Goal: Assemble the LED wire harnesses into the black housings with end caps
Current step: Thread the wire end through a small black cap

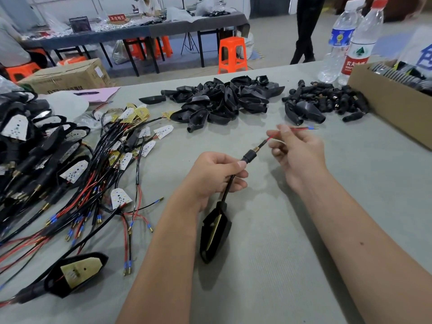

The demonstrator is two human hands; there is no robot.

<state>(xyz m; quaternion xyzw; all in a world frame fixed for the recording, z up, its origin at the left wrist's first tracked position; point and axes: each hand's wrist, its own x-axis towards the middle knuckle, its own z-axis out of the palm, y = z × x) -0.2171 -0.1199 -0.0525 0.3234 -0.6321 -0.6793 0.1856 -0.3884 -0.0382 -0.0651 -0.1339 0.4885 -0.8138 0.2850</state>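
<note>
Head view: L hand [214, 176] grips end cap [249, 156]; R hand [297, 150] pinches red wire [301, 128]. Next: seat cap on housing [216, 232].

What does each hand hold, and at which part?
Left hand grips the black end cap on the harness; right hand pinches its red wire.
</note>
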